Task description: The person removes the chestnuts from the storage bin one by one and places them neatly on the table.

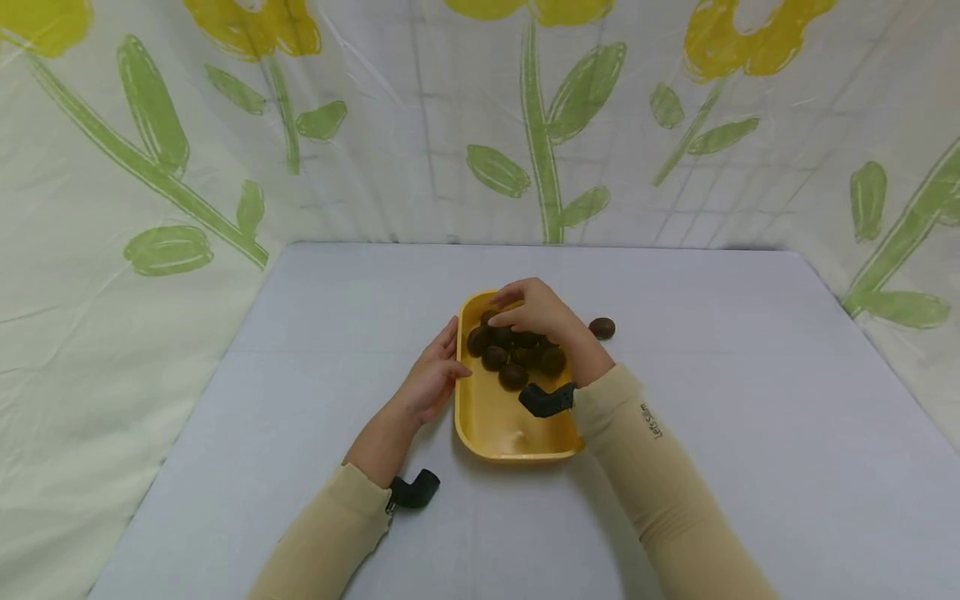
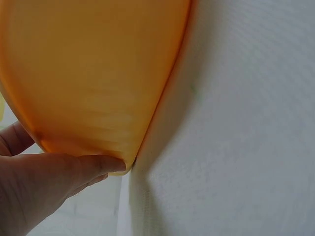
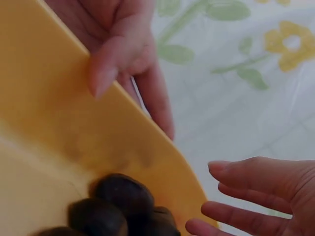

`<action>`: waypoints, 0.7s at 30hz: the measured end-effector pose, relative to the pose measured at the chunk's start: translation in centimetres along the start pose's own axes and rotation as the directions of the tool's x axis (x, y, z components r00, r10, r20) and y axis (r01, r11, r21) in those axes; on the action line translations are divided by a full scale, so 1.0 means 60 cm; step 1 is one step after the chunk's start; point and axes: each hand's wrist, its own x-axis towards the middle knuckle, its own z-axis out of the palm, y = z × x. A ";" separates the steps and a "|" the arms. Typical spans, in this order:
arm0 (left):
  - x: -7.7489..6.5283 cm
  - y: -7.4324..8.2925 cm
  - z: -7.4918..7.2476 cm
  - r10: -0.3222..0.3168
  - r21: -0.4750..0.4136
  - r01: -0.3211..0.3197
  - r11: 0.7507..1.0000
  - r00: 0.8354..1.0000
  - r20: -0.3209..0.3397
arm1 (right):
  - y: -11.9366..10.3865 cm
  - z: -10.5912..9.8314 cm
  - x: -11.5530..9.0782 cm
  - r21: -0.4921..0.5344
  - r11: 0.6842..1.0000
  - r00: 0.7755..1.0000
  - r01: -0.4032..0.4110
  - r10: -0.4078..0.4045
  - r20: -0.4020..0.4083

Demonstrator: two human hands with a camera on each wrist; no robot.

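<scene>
A yellow plastic tray stands on the table with several dark brown, roundish pieces heaped in its far half; they look like chestnuts. My left hand holds the tray's left wall, its thumb over the rim and the fingers outside, as the right wrist view shows. Above the heap, near the tray's far end, is my right hand, fingers apart and loosely bent, with nothing visible between them. In the right wrist view that hand is beside the rim, close to the dark pieces.
One loose dark brown piece lies on the table just right of the tray. A white cloth covers the table. Behind it hangs a white curtain printed with yellow flowers. Each wrist carries a small black camera mount.
</scene>
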 end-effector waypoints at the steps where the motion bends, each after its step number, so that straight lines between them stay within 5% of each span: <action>1: 0.000 0.000 0.000 0.000 -0.003 0.000 1.000 1.000 0.003 | 0.000 0.005 0.004 -0.001 1.000 1.000 -0.006 0.006 0.006; 11: 0.000 0.000 -0.002 -0.015 -0.005 0.015 1.000 1.000 -0.002 | 0.005 0.038 0.027 0.007 1.000 0.999 -0.025 0.025 0.026; 21: 0.001 0.000 -0.002 -0.005 -0.016 0.005 1.000 1.000 0.018 | 0.012 0.067 0.038 -0.168 0.986 0.999 0.016 -0.011 0.033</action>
